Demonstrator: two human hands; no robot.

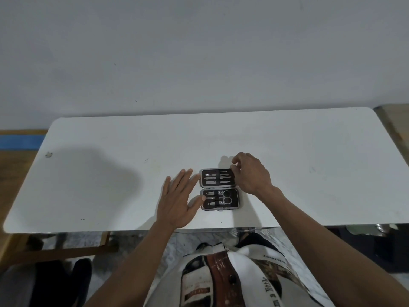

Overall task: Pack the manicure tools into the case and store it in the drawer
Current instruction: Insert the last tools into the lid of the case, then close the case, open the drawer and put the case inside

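Nearest me: printed shirt (232, 282) low in frame, both forearms reaching over the near edge of the white table (110, 173). Manicure case (219, 189) lies open flat, middle of table, slightly right of centre, between my hands. Two halves stacked near-far, hinge line running left-right between them. Far half (217, 177) holds slim tools in loops; near half (219, 199) holds scissors (223, 197) and what look like clippers. All slots seem filled, so packing looks done; closing is next, I judge.

Left hand (180, 199): open, fingers spread wide, flat beside the case's left edge, thumb tip touching or just over the near half's left rim. Holding nothing.

Right hand (251, 172): curled, fingers pinched narrow at the far half's far-right corner; whether it actually grips the edge, cannot tell.

Key relation: right hand is on the far half, so the fold would come toward me over the left-right hinge, left hand steadying. No drawer in view.
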